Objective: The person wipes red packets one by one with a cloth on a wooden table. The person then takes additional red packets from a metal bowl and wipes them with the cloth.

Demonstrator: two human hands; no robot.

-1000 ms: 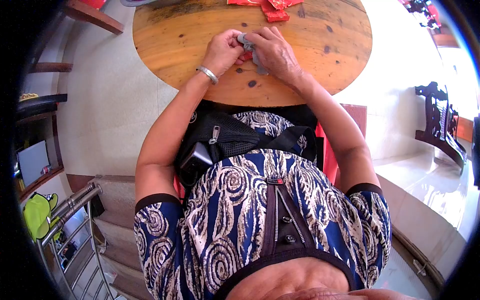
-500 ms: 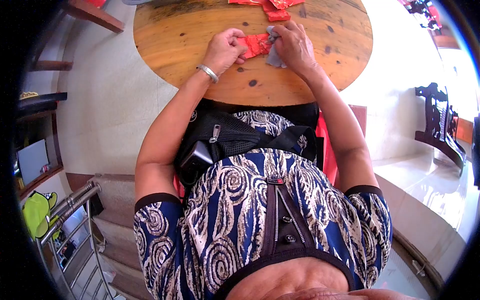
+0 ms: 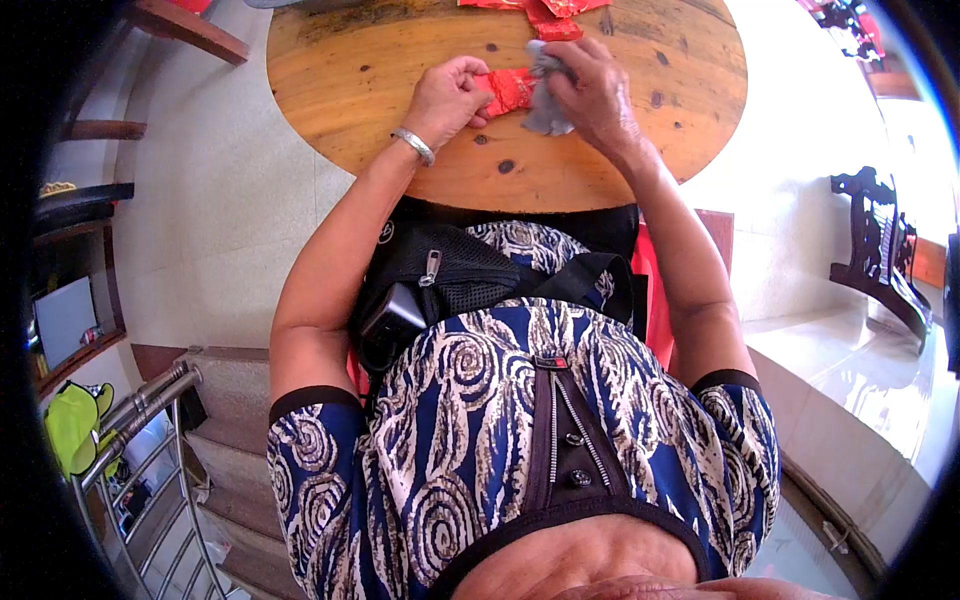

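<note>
On the round wooden table lies a red paper packet, creased and with some golden marks. My left hand, a silver bracelet at its wrist, pinches the packet's left end between thumb and fingers. A crumpled grey cloth is bunched in my right hand, its lower part hanging over the packet's right end. That end is partly covered by the cloth.
More red paper pieces lie at the table's far edge. A metal stair railing and steps are at lower left. A dark carved wooden chair stands at right.
My right hand has shifted slightly right and its fingers have lifted a little, with the cloth still in it. The left hand and the packet have hardly moved.
</note>
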